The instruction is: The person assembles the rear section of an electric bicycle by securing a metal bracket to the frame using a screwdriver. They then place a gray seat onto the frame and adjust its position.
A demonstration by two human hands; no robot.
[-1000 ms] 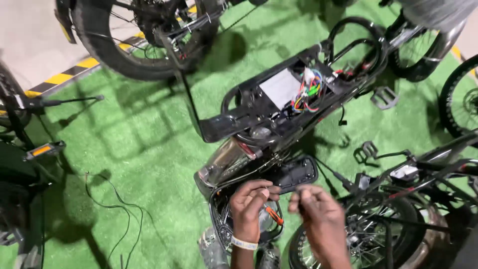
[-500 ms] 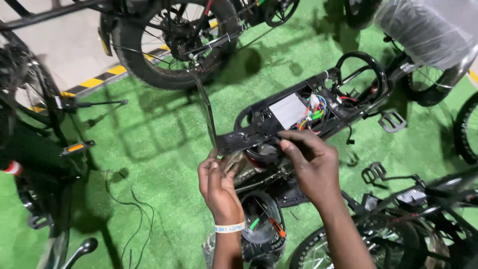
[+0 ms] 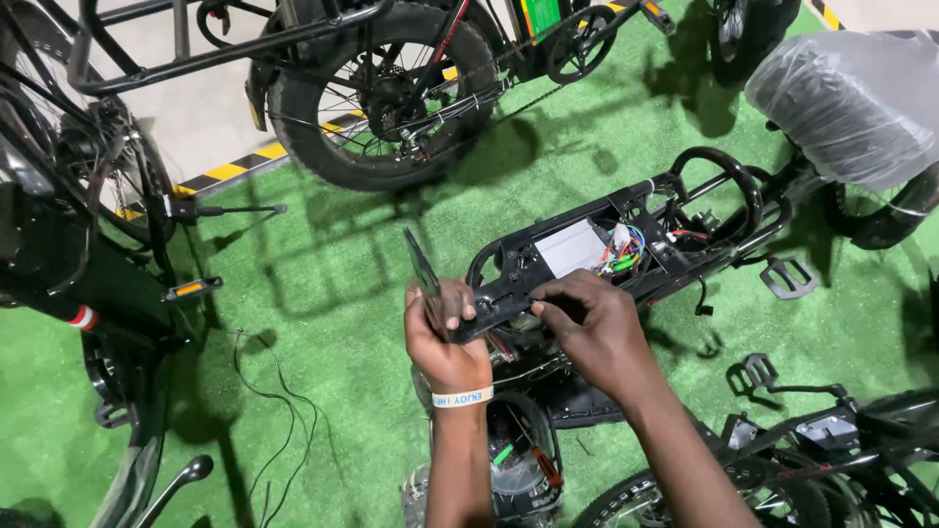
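My left hand (image 3: pixel 445 342), with a pale wristband, holds a thin dark flat plate (image 3: pixel 423 269) upright and edge-on. Its thumb rests on the near end of a black bike frame (image 3: pixel 509 293) that lies on the green turf. My right hand (image 3: pixel 597 328) is beside it, with fingers curled and pinching the same end of the frame. The frame's open compartment shows a grey box (image 3: pixel 572 246) and a bundle of coloured wires (image 3: pixel 623 252). What lies under my right fingertips is hidden.
A round black container (image 3: pixel 523 460) with an orange-handled tool sits below my wrists. A fat-tyred bike wheel (image 3: pixel 381 88) stands at the back and another bike (image 3: pixel 88 254) at the left. A plastic-wrapped part (image 3: pixel 851 98) is at top right. A loose black cable (image 3: pixel 264 391) and pedals (image 3: pixel 787 279) lie on the turf.
Both hands have risen from the container below to the near end of the frame. My left hand now holds the thin dark plate upright, and the view has tilted up.
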